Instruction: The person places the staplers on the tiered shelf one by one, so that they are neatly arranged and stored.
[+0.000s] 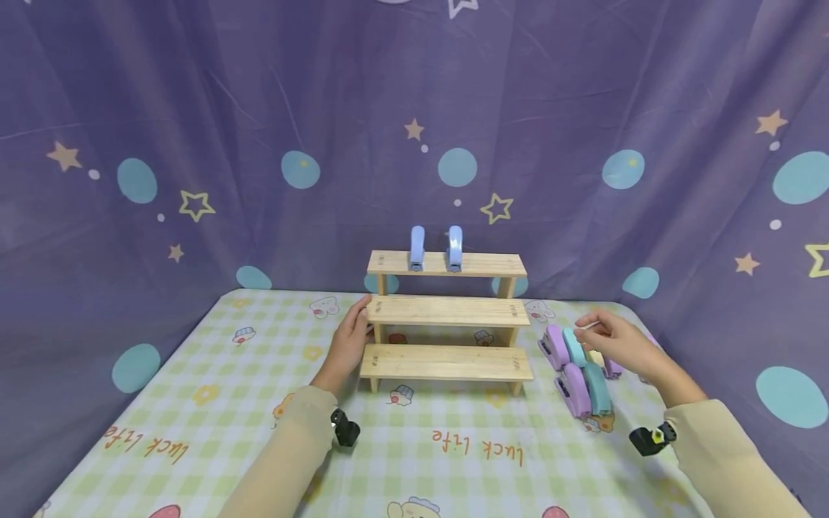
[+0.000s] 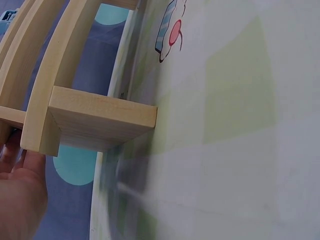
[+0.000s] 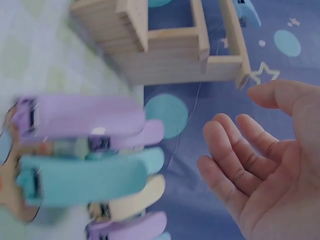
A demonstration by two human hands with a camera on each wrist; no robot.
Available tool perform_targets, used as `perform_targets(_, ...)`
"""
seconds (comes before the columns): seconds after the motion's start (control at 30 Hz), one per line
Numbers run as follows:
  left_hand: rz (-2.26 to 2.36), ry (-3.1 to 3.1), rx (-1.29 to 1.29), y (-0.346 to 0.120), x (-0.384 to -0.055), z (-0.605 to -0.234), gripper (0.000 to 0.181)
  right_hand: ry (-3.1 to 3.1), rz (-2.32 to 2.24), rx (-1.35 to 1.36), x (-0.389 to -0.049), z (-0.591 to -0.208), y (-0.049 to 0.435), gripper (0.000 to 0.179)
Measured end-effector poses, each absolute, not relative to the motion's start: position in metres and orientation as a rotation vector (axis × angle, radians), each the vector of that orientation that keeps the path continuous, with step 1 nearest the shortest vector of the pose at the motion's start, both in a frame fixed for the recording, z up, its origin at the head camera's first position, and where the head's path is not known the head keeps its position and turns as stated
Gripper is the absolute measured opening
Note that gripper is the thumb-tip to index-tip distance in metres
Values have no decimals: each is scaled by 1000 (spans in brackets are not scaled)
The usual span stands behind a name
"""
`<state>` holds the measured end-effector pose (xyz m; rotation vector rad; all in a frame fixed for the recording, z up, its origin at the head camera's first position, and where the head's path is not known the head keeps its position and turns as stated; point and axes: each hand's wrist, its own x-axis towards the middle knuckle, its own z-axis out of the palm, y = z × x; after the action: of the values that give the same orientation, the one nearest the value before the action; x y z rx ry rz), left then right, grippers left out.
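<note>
A three-step wooden rack (image 1: 447, 362) stands mid-table. My left hand (image 1: 350, 337) holds its left side at the middle step; in the left wrist view the fingers (image 2: 34, 162) partly vanish behind the board. Two blue staplers (image 1: 417, 249) stand on the top step. On the right lies a group of pastel staplers: purple (image 1: 576, 388), teal (image 1: 597, 388) and cream (image 1: 594, 357) ones. Just above the group hovers my right hand (image 1: 612, 342); the right wrist view shows its fingers (image 3: 235, 150) loosely bent with nothing between them.
A checked cloth (image 1: 227, 424) with printed figures covers the table. Behind the table hangs a purple curtain (image 1: 363, 86) with stars and dots, close to the rack's back. Each wrist carries a small black camera (image 1: 345, 429).
</note>
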<state>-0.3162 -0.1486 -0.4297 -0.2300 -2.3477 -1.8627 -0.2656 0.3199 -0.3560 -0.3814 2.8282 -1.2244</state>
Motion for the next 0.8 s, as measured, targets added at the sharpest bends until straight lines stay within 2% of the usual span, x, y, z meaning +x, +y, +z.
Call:
perform_targets(0.37,-1823,-2367,-229,-147,-318,-429,47,2799,-1241,-291,-252,-392,350,44)
perform_targets(0.8,-1854,-2357,-212,-148,-316,-431,48,2747,-1255,-159,-244,-420,364,52)
